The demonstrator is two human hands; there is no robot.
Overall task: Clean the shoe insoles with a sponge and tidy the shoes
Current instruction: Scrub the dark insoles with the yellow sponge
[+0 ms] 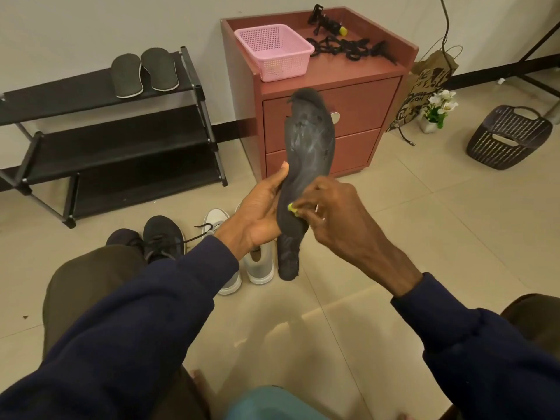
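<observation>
Bracing the dark grey foam insole (309, 137), clamped in the left hand (260, 207), should let the right hand (336, 213) press its pinched yellow-green sponge (291, 207) firmly beside that grip.

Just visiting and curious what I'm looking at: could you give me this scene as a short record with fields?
Activity: cleaning a dark insole with a sponge
Left hand: grips the insole's middle, holding it upright
Right hand: pinches the yellow-green sponge against the insole
Shoe rack, top shelf: two more insoles side by side
Floor: black shoes, white shoes
Cabinet top: pink basket, black laces
</observation>
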